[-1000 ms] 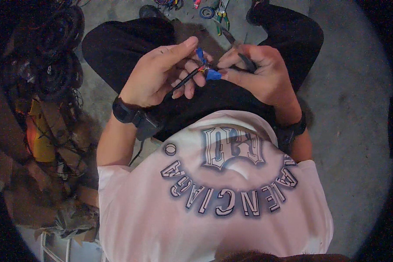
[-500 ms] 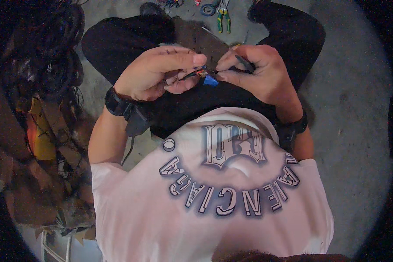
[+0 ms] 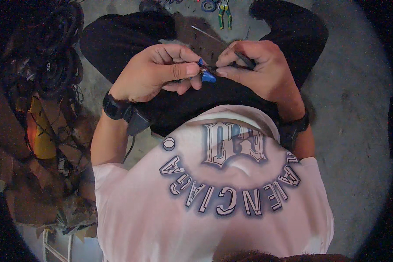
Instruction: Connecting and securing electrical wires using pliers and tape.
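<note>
My left hand (image 3: 157, 72) is closed in a pinch, thumb against the fingers, on a small bright blue strip that looks like tape (image 3: 208, 77). The strip hangs from a dark, thin bundle that spans the gap between my two hands; its details are too small to make out. Just to the right, my right hand (image 3: 262, 70) is closed on what looks like a black cable (image 3: 244, 60), with a thick dark piece showing above the thumb. Both hands are held above my lap, fingertips close together but apart.
Green-handled pliers (image 3: 225, 16) and a dark ring-shaped roll (image 3: 208, 5) lie on the floor beyond my hands. A thin rod (image 3: 207, 34) is near them. Coiled black cables (image 3: 56, 65) and brown cardboard-like pieces (image 3: 35, 187) are heaped on the left.
My left thumb and fingers have shifted and now cover the coloured wires seen before. The blue strip has moved slightly, with more blue showing at the fingertips. My right hand keeps its grip.
</note>
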Demonstrator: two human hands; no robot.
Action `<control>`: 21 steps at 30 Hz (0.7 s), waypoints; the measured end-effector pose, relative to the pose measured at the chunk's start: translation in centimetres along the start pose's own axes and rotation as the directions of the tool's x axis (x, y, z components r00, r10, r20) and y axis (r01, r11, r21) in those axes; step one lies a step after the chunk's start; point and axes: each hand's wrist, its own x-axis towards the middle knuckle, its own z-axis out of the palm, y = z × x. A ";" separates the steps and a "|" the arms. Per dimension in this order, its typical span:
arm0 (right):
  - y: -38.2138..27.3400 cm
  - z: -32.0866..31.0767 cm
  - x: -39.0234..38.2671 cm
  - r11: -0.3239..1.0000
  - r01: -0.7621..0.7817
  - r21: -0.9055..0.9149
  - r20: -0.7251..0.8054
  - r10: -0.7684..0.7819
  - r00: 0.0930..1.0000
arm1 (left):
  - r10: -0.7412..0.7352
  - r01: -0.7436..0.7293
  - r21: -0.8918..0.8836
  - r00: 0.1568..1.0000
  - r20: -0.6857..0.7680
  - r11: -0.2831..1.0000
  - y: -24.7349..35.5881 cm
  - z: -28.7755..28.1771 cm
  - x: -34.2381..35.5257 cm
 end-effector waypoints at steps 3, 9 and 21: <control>0.0 0.2 0.0 0.997 0.068 0.022 -0.006 -0.068 0.998 | 0.019 -0.016 0.039 0.998 -0.060 0.999 -0.3 0.5 -0.4; 0.4 0.7 -0.2 0.998 0.062 -0.010 -0.049 -0.063 0.997 | -0.044 0.057 0.137 0.995 -0.094 0.989 -0.5 0.5 -1.2; 0.4 0.8 0.4 0.998 -0.031 -0.056 -0.004 0.031 1.000 | 0.114 -0.051 0.322 0.977 -0.178 0.945 -1.2 0.6 -1.3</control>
